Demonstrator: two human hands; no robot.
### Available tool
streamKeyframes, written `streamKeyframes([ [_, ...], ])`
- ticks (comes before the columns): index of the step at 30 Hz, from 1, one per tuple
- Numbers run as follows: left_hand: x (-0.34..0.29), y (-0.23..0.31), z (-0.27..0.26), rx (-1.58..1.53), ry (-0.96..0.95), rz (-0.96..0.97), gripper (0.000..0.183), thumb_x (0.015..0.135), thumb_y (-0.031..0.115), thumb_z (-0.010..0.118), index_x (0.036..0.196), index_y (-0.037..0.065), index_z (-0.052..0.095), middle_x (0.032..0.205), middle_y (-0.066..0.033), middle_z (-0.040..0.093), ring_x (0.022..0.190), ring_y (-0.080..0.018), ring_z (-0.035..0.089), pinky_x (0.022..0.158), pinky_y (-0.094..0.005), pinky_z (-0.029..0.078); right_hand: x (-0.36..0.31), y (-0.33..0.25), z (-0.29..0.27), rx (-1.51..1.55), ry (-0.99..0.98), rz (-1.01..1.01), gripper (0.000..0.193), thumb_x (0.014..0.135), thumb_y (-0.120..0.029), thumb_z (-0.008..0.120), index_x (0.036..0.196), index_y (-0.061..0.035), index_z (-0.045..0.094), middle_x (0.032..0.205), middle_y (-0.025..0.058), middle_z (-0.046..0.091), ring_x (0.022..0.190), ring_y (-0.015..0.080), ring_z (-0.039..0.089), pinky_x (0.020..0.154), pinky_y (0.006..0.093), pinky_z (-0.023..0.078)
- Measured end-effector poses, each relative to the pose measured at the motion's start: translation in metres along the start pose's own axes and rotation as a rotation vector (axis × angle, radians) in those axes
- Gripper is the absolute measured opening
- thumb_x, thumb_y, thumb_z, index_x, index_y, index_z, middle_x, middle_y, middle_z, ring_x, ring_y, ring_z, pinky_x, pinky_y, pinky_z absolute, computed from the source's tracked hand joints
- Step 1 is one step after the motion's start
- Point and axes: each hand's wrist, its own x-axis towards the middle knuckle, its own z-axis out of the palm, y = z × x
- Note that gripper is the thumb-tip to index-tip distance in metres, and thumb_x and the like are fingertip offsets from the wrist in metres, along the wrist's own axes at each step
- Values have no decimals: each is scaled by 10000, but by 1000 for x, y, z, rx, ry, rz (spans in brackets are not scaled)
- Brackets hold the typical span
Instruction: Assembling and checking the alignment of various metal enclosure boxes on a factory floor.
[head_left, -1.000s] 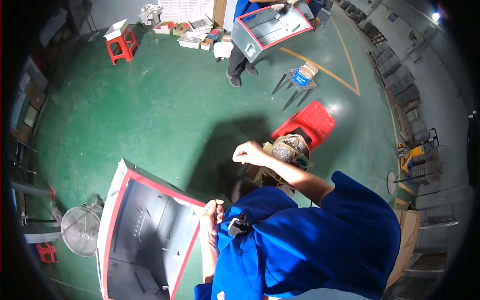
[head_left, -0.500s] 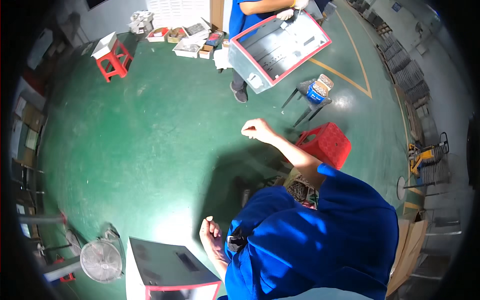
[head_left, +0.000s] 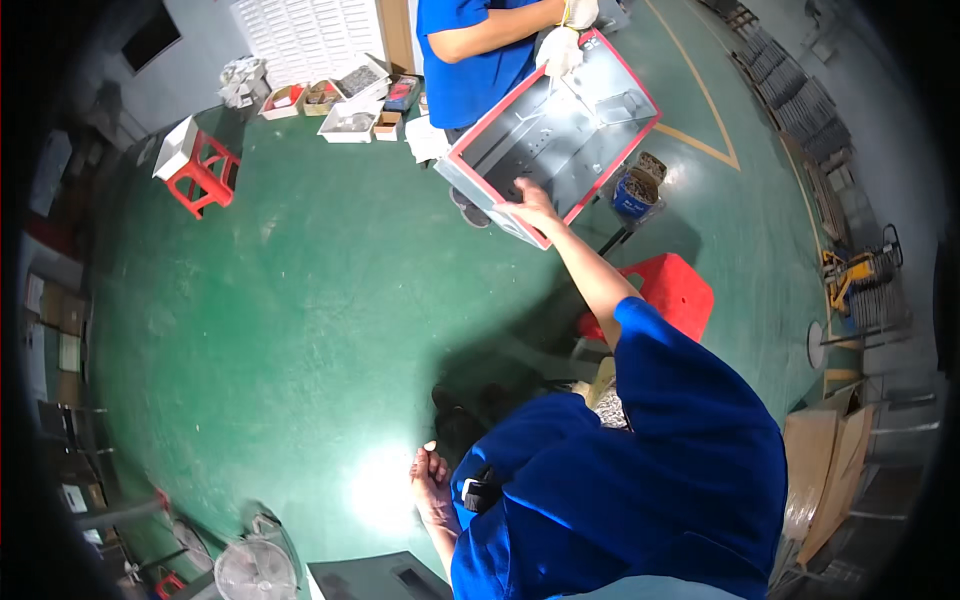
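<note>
A grey metal box [head_left: 610, 112] with a red rim is tilted with its open side showing; several small holes mark its inside. Another person in a blue shirt holds its far side with white-gloved hands [head_left: 562, 50]. My right hand [head_left: 535, 207] reaches forward and grips the box's near rim by the corner, thumb up and fingers over the edge. Low beside my body, my left hand [head_left: 431, 487] is closed with curled fingers. A small pale spot shows at its fingertips; whether it is a held thing I cannot make out.
A red stool [head_left: 680, 297] stands under my right forearm, a dark stool with a blue tub [head_left: 635, 195] beyond it. Below left are a fan [head_left: 256, 572] and a grey panelled box [head_left: 375, 578]. Another red stool [head_left: 205, 175] and parts bins [head_left: 350, 122] stand at the back.
The other person has brought the metal box nearer to me. My right hand has moved forward from free air onto its rim. My left hand stays low and curled.
</note>
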Motion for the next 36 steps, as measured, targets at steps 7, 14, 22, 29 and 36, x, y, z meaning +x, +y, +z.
streamKeyframes([
  [7,44,53,-4,68,-39,7,246,955,239,472,983,23,586,579,51,313,471,-57,308,408,-203,216,-20,30,55,-13,-52,24,430,636,-348,778,834,-40,552,852,162,625,860,346,606,756,425,478],
  [14,56,71,-14,141,-51,-100,247,961,230,462,1018,9,558,572,48,309,465,-60,300,409,-203,239,-37,23,57,-117,-81,17,440,658,-372,762,771,-27,513,810,181,597,793,383,583,681,435,466],
  [22,61,61,3,214,-94,-170,259,962,245,468,1025,8,550,586,46,323,480,-60,313,413,-205,246,-56,34,51,-90,142,-58,182,668,-167,644,727,-46,522,716,153,592,726,368,592,637,436,480],
  [29,44,38,16,204,-135,-177,267,957,236,482,1034,-8,561,594,41,329,474,-61,307,408,-202,229,-72,32,8,23,164,-157,224,688,-158,659,766,-39,487,738,181,566,744,392,571,616,435,452],
  [36,23,23,24,311,-176,-126,275,966,255,455,1014,28,601,582,56,301,464,-61,287,403,-205,211,-83,41,5,-9,99,-171,167,718,-138,611,756,-48,477,694,161,547,705,375,569,595,425,446],
])
